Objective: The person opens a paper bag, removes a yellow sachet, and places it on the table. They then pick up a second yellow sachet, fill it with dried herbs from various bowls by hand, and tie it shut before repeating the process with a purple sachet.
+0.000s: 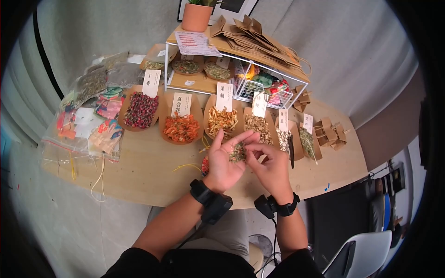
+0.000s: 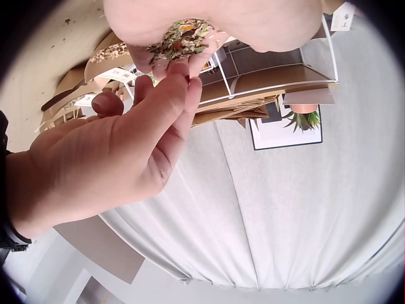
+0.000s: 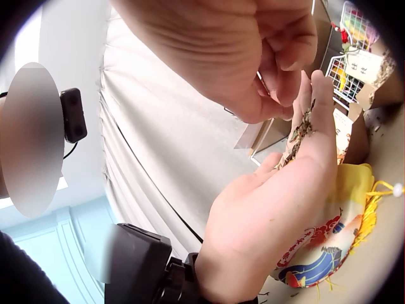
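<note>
My left hand (image 1: 221, 169) is held palm up above the table, its fingers fairly straight, with a small heap of dried herbs (image 1: 238, 152) lying on it. Green, pale and orange bits show in that heap (image 2: 180, 41) in the left wrist view. From the right, my right hand (image 1: 272, 167) reaches over, its thumb and fingertips pinched together right at the herbs; what is between them is mostly hidden. Below the left hand lies a yellow drawstring pouch (image 3: 316, 244) with a colourful print and a tassel, largely covered in the head view.
Labelled paper trays stand in a row, among them rosebuds (image 1: 141, 110), orange petals (image 1: 181, 128) and pale strips (image 1: 222, 120). Bagged pouches (image 1: 104, 132) lie at left. Behind are a shelf (image 1: 194, 83), a wire basket (image 1: 252, 90) and kraft bags (image 1: 259, 39).
</note>
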